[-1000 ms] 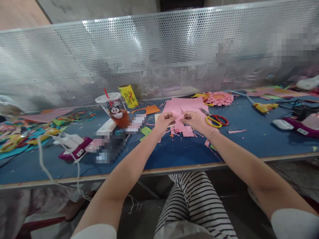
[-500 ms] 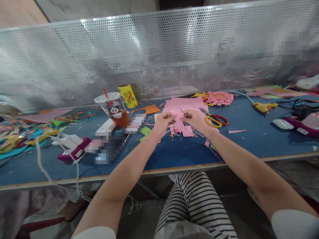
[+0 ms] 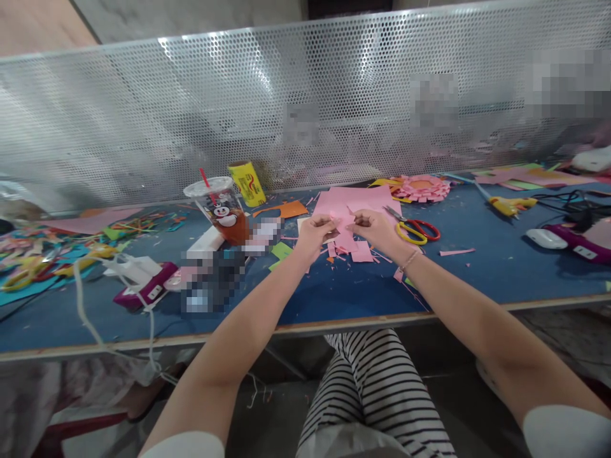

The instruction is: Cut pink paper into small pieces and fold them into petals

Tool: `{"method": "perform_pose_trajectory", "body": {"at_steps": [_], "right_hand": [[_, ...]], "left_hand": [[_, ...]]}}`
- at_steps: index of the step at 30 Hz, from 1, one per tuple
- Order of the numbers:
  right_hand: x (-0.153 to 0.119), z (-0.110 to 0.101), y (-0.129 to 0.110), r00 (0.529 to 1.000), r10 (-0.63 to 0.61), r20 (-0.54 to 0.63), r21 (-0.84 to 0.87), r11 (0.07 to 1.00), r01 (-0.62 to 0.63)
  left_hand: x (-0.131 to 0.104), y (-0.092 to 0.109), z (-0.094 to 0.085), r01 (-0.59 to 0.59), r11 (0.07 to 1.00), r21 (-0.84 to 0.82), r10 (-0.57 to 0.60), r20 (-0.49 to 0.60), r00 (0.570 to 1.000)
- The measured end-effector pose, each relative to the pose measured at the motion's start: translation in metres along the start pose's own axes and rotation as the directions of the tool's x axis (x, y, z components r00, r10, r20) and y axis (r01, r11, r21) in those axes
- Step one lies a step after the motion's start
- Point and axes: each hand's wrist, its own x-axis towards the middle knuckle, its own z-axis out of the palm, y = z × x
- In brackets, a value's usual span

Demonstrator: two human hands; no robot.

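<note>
My left hand is closed in a pinch on a small piece of pink paper, just above a larger pink paper sheet on the blue table. My right hand pinches a thin pink paper strip that sticks up from the fingertips. The two hands are close together but apart. Beside my right hand lie scissors with red and yellow handles. Below the hands are a pink paper square and small pink scraps. Green paper lies left of my left hand.
A plastic cup of brown drink and a yellow packet stand left. A pink paper rosette and a yellow glue gun lie right. Purple power strips with cables sit on the table. A perforated metal screen rises behind.
The whole view has shifted slightly. Both hands keep nearly the same pinching pose over the pink sheet, and the objects on the table stay in place.
</note>
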Motion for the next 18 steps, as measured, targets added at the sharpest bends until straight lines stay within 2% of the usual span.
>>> {"method": "perform_pose_trajectory", "body": {"at_steps": [18], "right_hand": [[0.0004,0.0000,-0.0026,1.000,0.031,-0.002,0.070,0.997,-0.030]], "left_hand": [[-0.0014,0.0016,-0.0006,0.031,0.997,-0.068,-0.031,-0.003,1.000]]}}
